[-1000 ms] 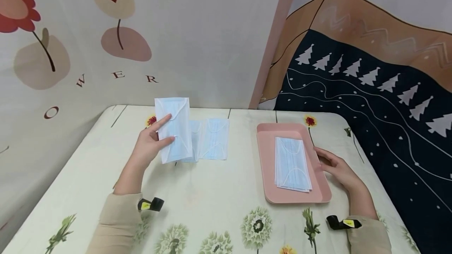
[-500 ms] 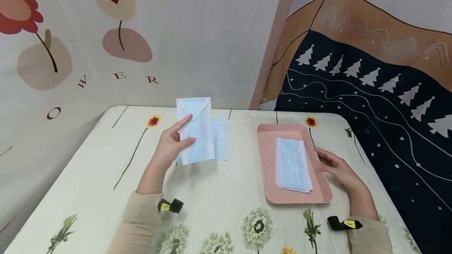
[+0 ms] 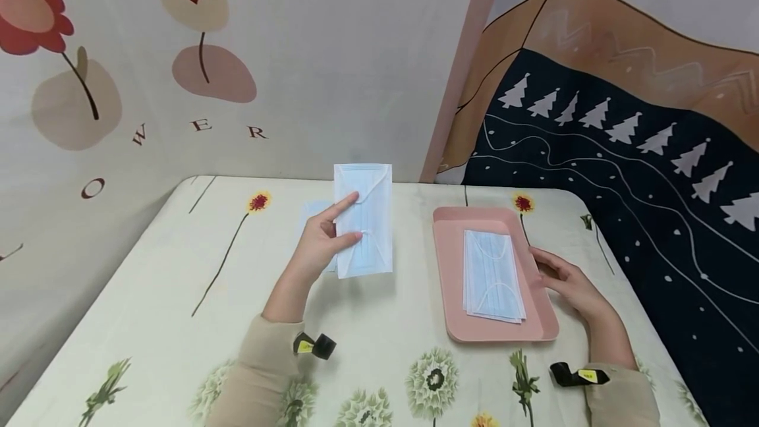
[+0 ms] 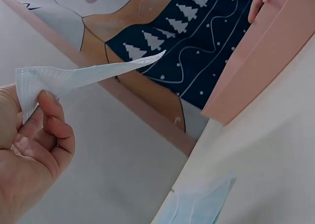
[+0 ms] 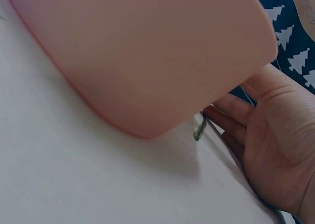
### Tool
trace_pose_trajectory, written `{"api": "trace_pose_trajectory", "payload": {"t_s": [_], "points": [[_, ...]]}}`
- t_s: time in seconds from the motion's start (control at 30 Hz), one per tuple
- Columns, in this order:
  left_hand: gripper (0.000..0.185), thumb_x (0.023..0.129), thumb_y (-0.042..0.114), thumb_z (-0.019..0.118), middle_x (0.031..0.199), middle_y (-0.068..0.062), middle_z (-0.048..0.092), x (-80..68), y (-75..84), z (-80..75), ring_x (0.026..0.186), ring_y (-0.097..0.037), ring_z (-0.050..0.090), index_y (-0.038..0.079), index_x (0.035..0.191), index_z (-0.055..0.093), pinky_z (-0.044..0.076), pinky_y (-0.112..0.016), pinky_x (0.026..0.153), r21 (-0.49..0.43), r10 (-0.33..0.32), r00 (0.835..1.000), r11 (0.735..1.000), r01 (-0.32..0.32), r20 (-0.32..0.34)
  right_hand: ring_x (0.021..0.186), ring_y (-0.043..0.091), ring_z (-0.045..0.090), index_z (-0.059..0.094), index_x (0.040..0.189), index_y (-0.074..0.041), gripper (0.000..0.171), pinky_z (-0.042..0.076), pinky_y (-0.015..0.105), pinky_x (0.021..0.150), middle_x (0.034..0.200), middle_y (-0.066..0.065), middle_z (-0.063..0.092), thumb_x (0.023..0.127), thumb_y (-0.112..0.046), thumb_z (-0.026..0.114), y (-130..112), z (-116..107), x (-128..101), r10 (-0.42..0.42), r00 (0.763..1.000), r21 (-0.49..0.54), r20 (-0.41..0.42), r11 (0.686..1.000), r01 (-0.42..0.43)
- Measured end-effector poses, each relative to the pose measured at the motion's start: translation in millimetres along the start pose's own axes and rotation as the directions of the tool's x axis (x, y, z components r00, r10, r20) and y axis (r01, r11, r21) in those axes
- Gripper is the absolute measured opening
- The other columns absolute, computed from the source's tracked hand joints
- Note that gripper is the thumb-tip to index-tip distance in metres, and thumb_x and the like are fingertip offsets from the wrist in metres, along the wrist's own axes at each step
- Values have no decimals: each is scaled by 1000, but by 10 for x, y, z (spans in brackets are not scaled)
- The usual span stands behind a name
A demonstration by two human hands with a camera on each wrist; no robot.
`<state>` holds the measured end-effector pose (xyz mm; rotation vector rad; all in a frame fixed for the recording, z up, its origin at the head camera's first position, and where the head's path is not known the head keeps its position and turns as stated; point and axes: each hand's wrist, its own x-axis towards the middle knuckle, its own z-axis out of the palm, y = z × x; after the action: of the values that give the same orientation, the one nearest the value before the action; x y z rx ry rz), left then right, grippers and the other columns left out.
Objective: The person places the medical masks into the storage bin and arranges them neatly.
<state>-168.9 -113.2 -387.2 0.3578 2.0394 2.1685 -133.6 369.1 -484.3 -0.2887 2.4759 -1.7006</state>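
— Since a second ago my left hand (image 3: 323, 242) has carried one face mask (image 3: 364, 219) rightward, toward the pink tray (image 3: 450, 269).

— How's it held?

— Pinched upright, long axis vertical. My right hand (image 3: 569, 285) rests relaxed against the tray's side, beside its mask stack (image 3: 492, 275).

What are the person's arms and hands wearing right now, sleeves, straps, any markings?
Both arms wear beige long sleeves, left sleeve and right sleeve. At each wrist sits a black strap with a small yellow tag: left strap, right strap. The left hand and right hand are bare, with no gloves or rings visible.
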Motion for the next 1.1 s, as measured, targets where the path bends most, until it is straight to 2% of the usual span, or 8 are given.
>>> {"api": "trace_pose_trajectory", "payload": {"t_s": [0.13,0.3,0.5,0.63,0.77,1.1], "points": [[68,83,-7,65,125,-20,55,43,-30,141,91,-20,61,16,144,46,55,-30,72,-31,38,998,999,-36,47,116,-7,42,33,146,4,61,35,9,91,145,22,36,94,-11,62,-6,-5,4,-5,1000,2,3,1000,5],[67,83,-6,67,135,-11,52,96,-61,328,77,-14,56,15,143,47,50,-23,63,-24,90,992,996,-89,88,117,-8,42,34,146,2,61,35,8,92,145,15,39,94,-12,63,3,-11,2,6,1000,0,-2,1000,-6],[65,84,-5,67,133,-8,54,151,-109,571,70,-13,55,17,143,48,48,-23,61,-28,93,986,996,-90,139,118,-8,42,35,146,0,62,33,8,93,146,17,38,93,-14,63,11,-15,6,14,1000,-8,-9,1000,-14],[65,85,-6,66,132,-11,54,180,-156,728,74,-12,57,13,144,46,49,-23,64,-44,105,978,994,-98,180,118,-8,41,34,146,1,62,33,8,92,146,19,37,94,-13,63,16,-14,0,11,1000,-12,0,1000,-11],[66,85,-8,65,125,-17,58,203,-194,887,88,-16,62,12,145,44,53,-28,72,-90,94,972,993,-76,217,117,-8,41,35,146,0,62,33,8,92,146,20,37,93,-13,63,19,-12,1,14,1000,-8,-2,1000,-14],[67,85,-9,64,123,-13,60,282,-299,1240,86,-17,64,18,144,46,55,-32,74,-130,34,968,992,-2,249,117,-8,41,36,146,-1,62,34,7,92,146,19,37,93,-16,64,0,-6,-2,26,1000,-17,-11,1000,-27]]}}
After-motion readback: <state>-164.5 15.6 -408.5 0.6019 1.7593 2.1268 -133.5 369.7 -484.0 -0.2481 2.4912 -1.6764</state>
